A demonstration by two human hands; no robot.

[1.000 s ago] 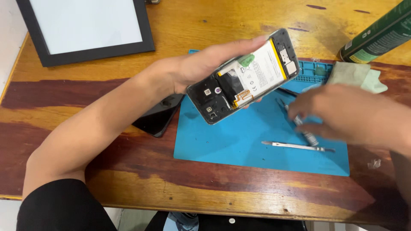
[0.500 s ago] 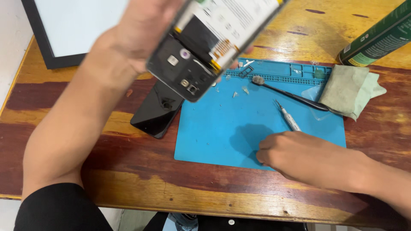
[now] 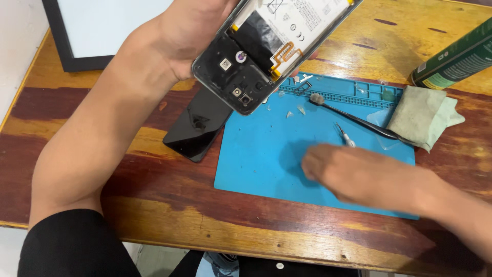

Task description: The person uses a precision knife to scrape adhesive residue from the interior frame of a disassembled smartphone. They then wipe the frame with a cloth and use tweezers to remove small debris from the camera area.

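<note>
While one opened phone [image 3: 266,48] is held up above the table [image 3: 154,220], its back cover off and its battery and circuit parts showing, it is gripped from the far side by the left hand [image 3: 192,28], whose fingers are closed round its edges. It hangs in the air over the upper left corner of one blue work mat [image 3: 256,164], tilted, with the camera end lowest. The right hand [image 3: 353,174] is lowered onto the middle of the mat; it is blurred, so whether anything is pinched in it cannot be told, though the fingers seem curled down against the mat.

One black back panel [image 3: 197,128] is laid on the wood, touching the mat's left edge. Two slim tools are counted on the mat: one black brush-like tool [image 3: 353,118], its handle reaching to the cloth, and one small metal driver [image 3: 344,134] just beside the right hand. One greenish cloth [image 3: 423,120] is spread over the mat's right corner, with one green can [image 3: 456,59] lying near it. One black-framed white panel [image 3: 97,31] is seen at the upper left.
</note>
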